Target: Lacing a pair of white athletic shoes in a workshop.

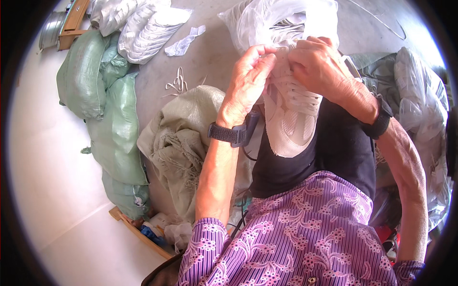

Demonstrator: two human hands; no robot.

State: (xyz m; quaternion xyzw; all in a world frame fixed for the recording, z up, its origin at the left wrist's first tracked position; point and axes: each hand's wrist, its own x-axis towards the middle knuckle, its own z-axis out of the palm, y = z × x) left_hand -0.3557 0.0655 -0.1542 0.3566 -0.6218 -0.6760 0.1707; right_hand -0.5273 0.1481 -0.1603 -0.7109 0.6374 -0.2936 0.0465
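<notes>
A cream shoe upper lies across my lap with its toe pointing toward me. Pale shoelace crosses its front in several rows. At its upper left end, the thumb and fingers of my left hand pinch the edge of the upper. My right hand is curled closed over the topmost eyelets, on the lace; its fingertips are mostly hidden. Just beyond both hands sits a clear plastic bag with more pale uppers inside.
Green woven sacks line the left wall, and a crumpled beige sack lies beside my left forearm. Stacked white uppers rest at the far left, with loose laces on the floor. Plastic-wrapped bundles are piled to my right.
</notes>
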